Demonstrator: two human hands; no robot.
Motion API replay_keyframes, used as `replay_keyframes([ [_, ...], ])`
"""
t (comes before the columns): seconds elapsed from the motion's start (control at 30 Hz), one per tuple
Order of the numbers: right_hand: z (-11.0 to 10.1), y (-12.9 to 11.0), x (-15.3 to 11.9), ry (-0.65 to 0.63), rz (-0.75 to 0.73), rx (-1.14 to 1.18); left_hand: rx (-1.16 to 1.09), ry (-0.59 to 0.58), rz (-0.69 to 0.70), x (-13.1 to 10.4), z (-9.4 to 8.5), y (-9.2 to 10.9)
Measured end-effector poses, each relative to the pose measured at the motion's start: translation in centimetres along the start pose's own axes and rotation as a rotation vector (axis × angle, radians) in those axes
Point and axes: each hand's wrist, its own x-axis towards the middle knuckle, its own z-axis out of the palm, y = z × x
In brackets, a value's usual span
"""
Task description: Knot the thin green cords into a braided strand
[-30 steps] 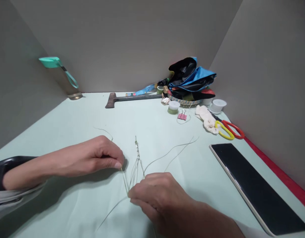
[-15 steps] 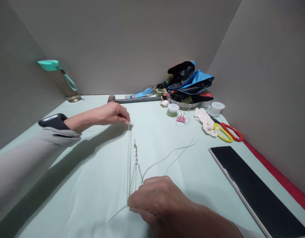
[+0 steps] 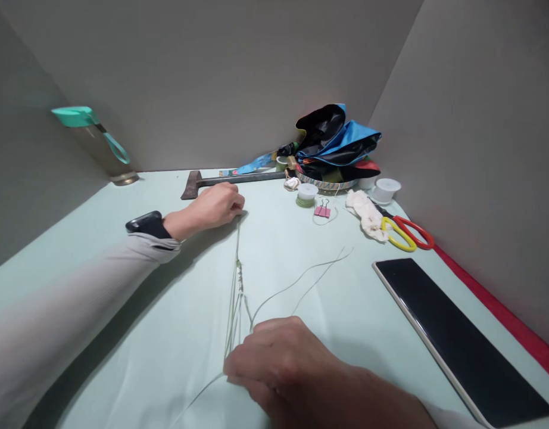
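Observation:
Thin pale green cords (image 3: 232, 310) run up the middle of the table, with a short knotted stretch (image 3: 240, 277) near their centre. My left hand (image 3: 221, 204), a dark watch on its wrist, pinches a cord at the far end, just in front of a hammer-like tool (image 3: 192, 185). Close to me, my right hand (image 3: 278, 357) is closed on the near ends of the cords, its fingertips partly hidden. Two loose cord ends (image 3: 317, 271) curve away to the right, and one tail leaves the right hand toward the lower left.
A phone-like black slab (image 3: 457, 339) lies at the right, below scissors (image 3: 406, 232) and a crumpled white cloth (image 3: 366, 214). Cord spools (image 3: 306, 194), a pink binder clip (image 3: 322, 211) and a blue-black pouch (image 3: 339, 146) sit at the back. A bottle (image 3: 100, 146) stands far left.
My left hand has shifted slightly right and away from me, carrying its cord over beside the knotted part. More of the tool's head shows. My right hand stays nearly in place.

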Motion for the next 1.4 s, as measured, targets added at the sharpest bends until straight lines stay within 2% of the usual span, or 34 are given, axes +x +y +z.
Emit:
replay_keyframes([
  [0.1, -0.8, -0.6, 0.3, -0.032, 0.020, 0.043, -0.010, 0.045, -0.007, -0.5, 0.5, 0.1],
  [0.2, -1.5, -1.0, 0.5, -0.010, 0.026, 0.062, -0.035, 0.114, -0.029, -1.1, 0.8, 0.2],
  [0.3, -1.5, -0.8, 0.5, 0.050, 0.027, 0.066, -0.063, 0.196, -0.097, -2.4, 0.3, 0.7],
  [0.37, -1.4, -0.7, 0.4, 0.074, 0.018, 0.099, -0.090, 0.233, -0.168, -4.2, -0.6, 1.5],
  [0.47, -1.4, -0.6, 0.4, 0.095, 0.017, 0.140, -0.168, 0.240, -0.264, -8.4, -2.3, 4.2],
  [0.57, -1.5, -0.7, 0.4, 0.123, 0.015, 0.153, -0.315, 0.169, -0.309, -13.6, -3.5, 8.2],
  [0.67, -1.6, -0.8, 0.3, 0.148, -0.004, 0.155, -0.479, 0.056, -0.295, -18.2, -3.5, 12.0],
  [0.77, -1.7, -0.9, 0.2, 0.176, -0.020, 0.144, -0.694, -0.036, -0.326, -20.7, -2.6, 13.9],
  [0.9, -1.6, -0.9, 0.0, 0.222, -0.046, 0.137, -1.124, -0.144, -0.490, -21.2, -2.0, 14.8],
  [1.0, -1.5, -0.9, 0.0, 0.244, -0.072, 0.146, -1.317, -0.229, -0.560, -20.8, -2.1, 15.6],
  [1.1, -1.5, -0.9, 0.1, 0.262, -0.085, 0.167, -1.297, -0.292, -0.545, -20.5, -2.0, 16.7],
  [1.23, -1.4, -0.9, 0.1, 0.270, -0.062, 0.179, -1.145, -0.200, -0.555, -20.4, -1.8, 18.0],
  [1.4, -1.5, -1.3, 0.0, 0.204, -0.029, 0.133, -1.214, -0.215, -0.501, -20.0, -2.3, 17.7],
])
